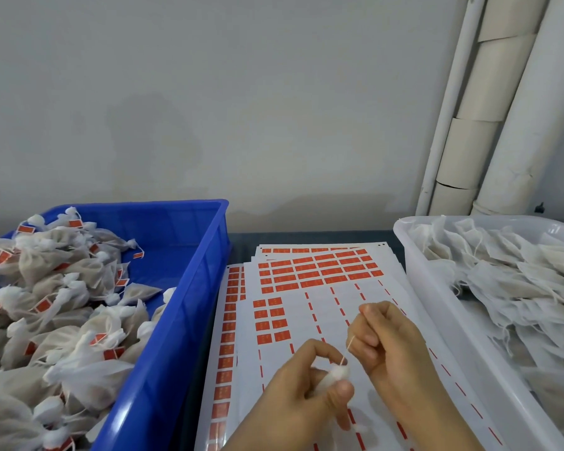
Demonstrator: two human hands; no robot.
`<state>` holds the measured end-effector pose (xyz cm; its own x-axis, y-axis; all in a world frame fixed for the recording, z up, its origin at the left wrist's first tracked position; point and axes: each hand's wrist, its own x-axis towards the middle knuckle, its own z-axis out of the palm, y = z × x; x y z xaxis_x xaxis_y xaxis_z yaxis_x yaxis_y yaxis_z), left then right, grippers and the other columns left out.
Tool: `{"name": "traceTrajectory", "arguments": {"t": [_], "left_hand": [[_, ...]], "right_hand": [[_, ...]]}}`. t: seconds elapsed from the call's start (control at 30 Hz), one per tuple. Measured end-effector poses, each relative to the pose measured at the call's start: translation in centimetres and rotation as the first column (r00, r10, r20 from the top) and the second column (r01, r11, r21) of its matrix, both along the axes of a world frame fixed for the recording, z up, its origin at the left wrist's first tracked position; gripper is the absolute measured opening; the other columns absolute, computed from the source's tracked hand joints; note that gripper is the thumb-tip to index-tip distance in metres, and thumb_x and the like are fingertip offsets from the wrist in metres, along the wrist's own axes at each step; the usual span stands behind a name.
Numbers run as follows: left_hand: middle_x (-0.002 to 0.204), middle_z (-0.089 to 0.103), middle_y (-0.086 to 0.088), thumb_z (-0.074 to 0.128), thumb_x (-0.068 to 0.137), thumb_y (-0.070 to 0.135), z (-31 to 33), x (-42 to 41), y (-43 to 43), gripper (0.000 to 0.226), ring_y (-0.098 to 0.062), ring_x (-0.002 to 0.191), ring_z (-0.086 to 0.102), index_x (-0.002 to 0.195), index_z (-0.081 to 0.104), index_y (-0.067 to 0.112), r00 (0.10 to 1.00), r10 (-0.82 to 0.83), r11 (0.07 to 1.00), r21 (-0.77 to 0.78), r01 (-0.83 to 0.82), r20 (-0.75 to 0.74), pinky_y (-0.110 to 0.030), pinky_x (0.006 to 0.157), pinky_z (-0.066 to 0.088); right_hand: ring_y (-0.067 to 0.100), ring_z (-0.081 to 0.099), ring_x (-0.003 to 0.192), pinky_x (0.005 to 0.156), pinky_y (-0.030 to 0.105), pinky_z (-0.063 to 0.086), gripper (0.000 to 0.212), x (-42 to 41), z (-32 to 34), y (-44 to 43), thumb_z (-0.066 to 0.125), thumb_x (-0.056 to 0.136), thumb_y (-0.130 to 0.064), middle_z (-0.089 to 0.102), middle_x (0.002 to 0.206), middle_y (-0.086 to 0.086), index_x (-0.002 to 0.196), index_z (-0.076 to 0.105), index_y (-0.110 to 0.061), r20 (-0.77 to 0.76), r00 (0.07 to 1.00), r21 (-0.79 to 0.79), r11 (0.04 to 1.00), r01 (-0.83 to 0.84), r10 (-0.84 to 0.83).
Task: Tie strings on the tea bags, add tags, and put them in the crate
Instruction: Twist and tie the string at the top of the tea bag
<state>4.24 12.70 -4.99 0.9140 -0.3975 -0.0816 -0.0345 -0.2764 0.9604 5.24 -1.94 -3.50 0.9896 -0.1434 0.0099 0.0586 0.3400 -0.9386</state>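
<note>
— What is hidden?
— Most of the tea bag (337, 375) is covered by the left hand (302, 390); only its white gathered top is seen. Both forearms are cut off below.
— How are the hands held?
— The bag is gripped in the left hand's curled fingers. Its string (346, 353) is pinched taut by the raised right hand (392, 345).
— Where is the bag?
— It is held over the tag sheets (323, 273), between crate (189, 281) and tub (432, 289).

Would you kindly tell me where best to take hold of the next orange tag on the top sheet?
Probably a right-hand corner of the small tag block, coming from the right: the backing there is already bare, so an edge lies exposed.
</note>
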Motion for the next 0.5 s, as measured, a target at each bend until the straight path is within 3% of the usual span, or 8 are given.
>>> {"name": "traceTrajectory", "arguments": {"t": [0.07, 0.13, 0.23, 0.37, 0.5], "left_hand": [[0.069, 0.067, 0.018, 0.048, 0.073, 0.069, 0.03, -0.15, -0.30, 0.029, 0.003, 0.069, 0.063, 0.085, 0.056, 0.044, 0.999, 0.042, 0.999, 0.004, -0.042, 0.029, -0.006, 0.062, 0.043], [0.070, 0.067, 0.016, 0.048, 0.079, 0.060, 0.03, -0.07, -0.58, 0.024, 0.001, 0.071, 0.064, 0.073, 0.062, 0.041, 0.997, 0.068, 0.998, 0.005, -0.068, 0.032, -0.005, 0.063, 0.042], [0.084, 0.069, 0.012, 0.047, 0.096, 0.036, 0.07, 0.12, -0.45, 0.037, 0.002, 0.085, 0.062, 0.064, 0.065, 0.041, 0.999, 0.027, 0.999, -0.017, -0.027, 0.021, -0.001, 0.068, 0.040], [0.095, 0.068, 0.018, 0.042, 0.099, 0.031, 0.60, 0.22, -0.05, 0.042, 0.007, 0.094, 0.057, 0.068, 0.068, 0.041, 0.999, -0.037, 0.998, -0.042, 0.036, -0.022, -0.002, 0.072, 0.037], [0.103, 0.069, 0.015, 0.041, 0.098, 0.024, 0.86, 0.37, 0.17, 0.044, 0.000, 0.102, 0.058, 0.069, 0.069, 0.041, 0.988, -0.144, 0.987, -0.084, 0.140, -0.053, -0.008, 0.086, 0.039]], "right_hand": [[0.011, 0.039, 0.046, 0.053, 0.027, 0.037, 0.027, -0.21, -0.03, 0.20, 0.043, 0.096, -0.021, 0.044, 0.051, 0.001, 0.071, 0.048, -0.012, 0.008, 1.000, -0.217, 0.976, -0.009, 0.011], [0.011, 0.040, 0.046, 0.055, 0.028, 0.037, 0.024, -0.34, 0.09, 0.29, 0.044, 0.095, -0.024, 0.047, 0.050, -0.001, 0.074, 0.049, -0.013, 0.008, 1.000, -0.305, 0.952, -0.011, 0.014], [0.012, 0.037, 0.046, 0.054, 0.029, 0.035, 0.023, -0.28, 0.30, 0.23, 0.044, 0.095, -0.021, 0.045, 0.050, -0.002, 0.075, 0.049, -0.010, 0.024, 1.000, -0.226, 0.974, 0.012, -0.007], [0.010, 0.037, 0.044, 0.054, 0.027, 0.037, 0.022, -0.21, 0.30, 0.04, 0.043, 0.095, -0.016, 0.042, 0.051, 0.003, 0.077, 0.047, -0.005, 0.040, 0.997, -0.089, 0.994, 0.065, -0.062], [0.010, 0.037, 0.044, 0.053, 0.026, 0.037, 0.021, -0.36, 0.41, 0.14, 0.043, 0.094, -0.016, 0.043, 0.050, 0.003, 0.076, 0.048, -0.006, 0.063, 0.996, -0.073, 0.995, 0.068, -0.064]]}}
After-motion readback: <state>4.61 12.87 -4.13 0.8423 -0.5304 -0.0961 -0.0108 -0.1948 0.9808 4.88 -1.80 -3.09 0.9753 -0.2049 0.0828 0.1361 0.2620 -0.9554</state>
